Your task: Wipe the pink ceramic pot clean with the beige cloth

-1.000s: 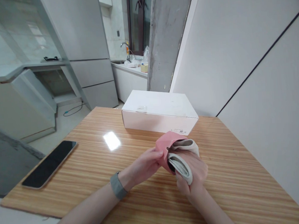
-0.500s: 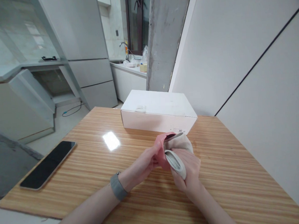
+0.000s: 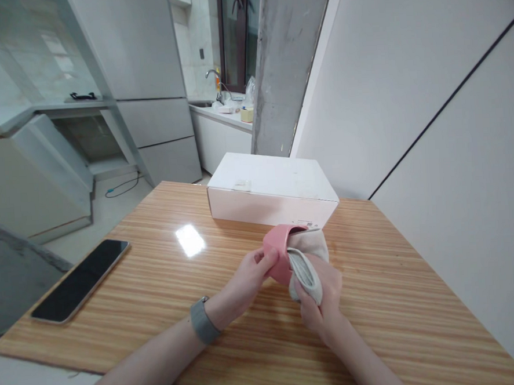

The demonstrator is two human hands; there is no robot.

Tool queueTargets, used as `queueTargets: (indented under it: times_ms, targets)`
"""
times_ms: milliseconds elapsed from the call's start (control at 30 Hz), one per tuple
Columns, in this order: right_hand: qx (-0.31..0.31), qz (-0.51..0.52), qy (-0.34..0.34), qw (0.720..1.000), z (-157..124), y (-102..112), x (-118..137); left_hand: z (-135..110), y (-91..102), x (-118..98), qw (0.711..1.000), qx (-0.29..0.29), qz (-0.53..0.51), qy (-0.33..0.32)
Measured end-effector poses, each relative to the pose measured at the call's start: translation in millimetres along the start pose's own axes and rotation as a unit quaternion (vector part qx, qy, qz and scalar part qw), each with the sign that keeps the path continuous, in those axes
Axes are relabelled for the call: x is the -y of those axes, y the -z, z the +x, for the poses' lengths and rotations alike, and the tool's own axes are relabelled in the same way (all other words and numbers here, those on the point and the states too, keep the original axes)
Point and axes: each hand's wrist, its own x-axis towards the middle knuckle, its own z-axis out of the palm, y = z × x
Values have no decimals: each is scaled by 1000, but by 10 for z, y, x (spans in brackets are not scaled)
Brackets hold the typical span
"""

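Note:
My left hand (image 3: 249, 277) grips a glossy pink bowl (image 3: 276, 250) from its left side, thumb and fingers closed on the outer wall. The bowl is tipped sideways, its mouth facing right toward my other hand. A folded light grey cloth (image 3: 311, 242) is pushed partly into that mouth, and the rest bunches out over the rim. My right hand (image 3: 327, 284) is closed around the cloth, pressing it against the bowl. The bowl's inside is mostly hidden by the cloth and hand. Both hands are above the wooden table (image 3: 232, 356).
A white box (image 3: 273, 180) lies on the table just beyond the bowl. A dark-screened phone (image 3: 82, 281) rests near the left edge. A white wall (image 3: 429, 89) rises along the right. Behind stand kitchen cabinets (image 3: 157, 123) and a sink faucet (image 3: 216, 84).
The bowl has turned slightly in my left hand, whose thumb now shows on its outer wall. My right hand and the cloth have shifted only a little.

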Motion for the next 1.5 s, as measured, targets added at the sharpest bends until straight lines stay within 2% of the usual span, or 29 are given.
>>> queueTargets:
  times_ms: [100,200,300,400,467,533,667,933,1133,1233,1367,1500]
  targets:
    - [44,-10,64,997,33,14,-3,16,16,-20,998,-36,-31,30]
    - [51,-19,91,994,55,19,8,10,3,-55,997,-31,-48,52]
    - [17,-24,62,998,39,22,7,-23,-40,-87,998,18,-37,49]
    - [-12,-13,-19,1000,-15,15,-20,-67,-85,-102,997,68,-10,38]
    - [-29,-4,-78,997,-56,-2,-42,-84,-101,-91,996,83,-3,26]
    - [-40,5,-104,994,-88,-24,-58,-84,-102,-62,997,80,0,11]
    - [-23,20,-98,995,-89,-31,-70,-53,-68,8,999,53,2,-5]
    - [54,48,-17,997,1,62,-128,-12,7,-12,998,-12,-15,61]
    - [35,14,-54,998,-128,-24,-163,5,7,14,991,10,-81,106]
    - [19,4,-72,997,-152,-42,-145,-6,-16,-8,988,30,-107,106]
    - [1,10,-90,996,-115,-34,-119,-37,-39,-65,994,59,-65,71]
    - [14,60,-58,996,-109,-5,-147,-44,-36,-101,997,20,-22,77]
